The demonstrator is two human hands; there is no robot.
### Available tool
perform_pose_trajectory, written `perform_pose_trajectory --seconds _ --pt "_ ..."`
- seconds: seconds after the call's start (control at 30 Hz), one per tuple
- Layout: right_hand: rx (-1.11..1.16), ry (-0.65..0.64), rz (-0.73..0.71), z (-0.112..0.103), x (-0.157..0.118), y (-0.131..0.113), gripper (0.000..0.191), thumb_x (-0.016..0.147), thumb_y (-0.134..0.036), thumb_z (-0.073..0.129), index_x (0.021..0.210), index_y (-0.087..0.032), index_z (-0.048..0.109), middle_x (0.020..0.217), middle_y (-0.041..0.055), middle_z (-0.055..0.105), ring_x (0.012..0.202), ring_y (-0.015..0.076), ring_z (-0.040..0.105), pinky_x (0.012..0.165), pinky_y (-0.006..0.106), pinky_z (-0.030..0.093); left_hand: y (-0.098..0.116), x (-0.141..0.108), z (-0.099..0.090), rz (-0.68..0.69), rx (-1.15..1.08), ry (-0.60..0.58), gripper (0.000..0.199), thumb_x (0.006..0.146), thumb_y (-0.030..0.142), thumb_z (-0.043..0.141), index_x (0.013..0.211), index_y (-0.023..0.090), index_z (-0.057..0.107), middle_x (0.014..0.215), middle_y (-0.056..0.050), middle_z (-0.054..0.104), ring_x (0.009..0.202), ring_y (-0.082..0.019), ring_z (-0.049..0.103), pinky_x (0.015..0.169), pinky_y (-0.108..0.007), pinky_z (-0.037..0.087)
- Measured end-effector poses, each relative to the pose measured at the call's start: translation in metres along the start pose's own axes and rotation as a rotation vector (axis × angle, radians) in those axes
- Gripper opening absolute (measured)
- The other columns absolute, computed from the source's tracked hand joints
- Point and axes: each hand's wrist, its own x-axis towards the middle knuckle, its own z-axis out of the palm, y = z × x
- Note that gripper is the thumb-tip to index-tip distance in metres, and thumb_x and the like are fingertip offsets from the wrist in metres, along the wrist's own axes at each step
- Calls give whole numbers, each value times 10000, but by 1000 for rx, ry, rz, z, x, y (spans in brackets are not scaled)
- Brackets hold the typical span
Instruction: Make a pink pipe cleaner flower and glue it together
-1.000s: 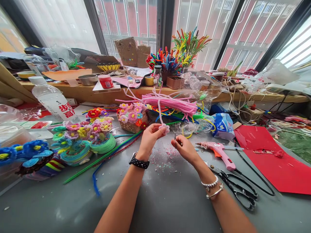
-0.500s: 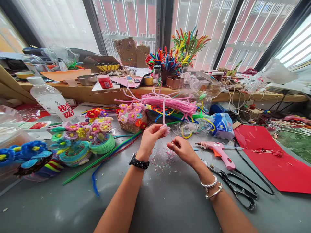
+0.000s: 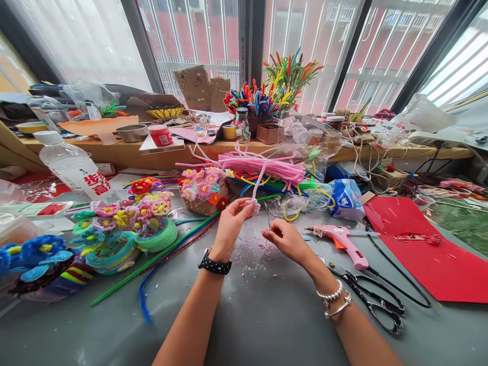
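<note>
- In the head view, the left hand (image 3: 230,229) pinches the pale pink fuzzy piece (image 3: 260,182) by its curled end, probably so the long end stays free.
- The right hand (image 3: 287,242) grips a thin tool (image 3: 268,216) just beside it, upright, perhaps for easy reach; its type I cannot tell.
- The glue gun (image 3: 347,241) and scissors (image 3: 375,295) lie on the worktop (image 3: 274,325) near the right arm, seemingly for convenience.

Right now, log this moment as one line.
left hand: pink fuzzy piece | right hand: thin tool | pink glue gun: unheld | black-handled scissors: unheld
</note>
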Motion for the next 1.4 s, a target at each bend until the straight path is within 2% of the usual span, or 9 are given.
perform_pose_trajectory --seconds 0.13,0.27,0.63,0.77,0.93,1.17,1.4 --pt "-34 -42 -6 1 -1 0 468 707 -642 361 580 -191 370 597 -22 416 555 111 390 513 235 300 0 0 0 -8 65 -6 280 586 292 681 815 136 637 814 -58 635 733 -130 573 677 -236 437" --pt "-31 -55 -14 1 -1 -3 458 707 -633 373 580 -192 366 596 -24 413 554 111 390 512 235 302 -2 0 -1 -6 95 -30 295 595 307 676 832 139 622 792 -51 634 722 -122 565 668 -231 429" --pt "-30 31 -31 3 1 3 335 757 -410 469 539 -197 328 542 -39 375 539 105 377 510 224 278 -3 2 -1 0 53 39 314 565 284 697 809 127 578 726 -32 623 647 -103 557 610 -226 416" --pt "-40 27 -8 2 0 2 399 736 -533 435 543 -197 343 546 -35 389 525 106 378 495 227 278 -1 0 0 4 62 61 293 555 291 701 762 128 572 737 -38 627 660 -110 565 609 -226 412" --pt "-66 13 2 0 -1 -2 460 715 -627 369 559 -195 363 569 -25 413 536 111 395 496 232 293 1 -1 1 -20 91 18 288 544 298 703 746 136 577 698 -22 625 640 -113 565 596 -229 408" --pt "-48 -2 -13 1 -1 -3 445 713 -611 394 555 -199 339 569 -28 395 538 113 385 501 235 282 1 -2 2 -22 100 -14 282 545 299 704 733 136 571 669 -12 617 635 -113 561 596 -229 407" --pt "-21 59 -19 2 0 -1 394 727 -504 486 540 -201 317 543 -42 362 525 107 363 500 228 263 0 -1 2 -21 96 -9 268 562 294 693 742 141 567 653 -1 612 617 -100 547 569 -215 391"
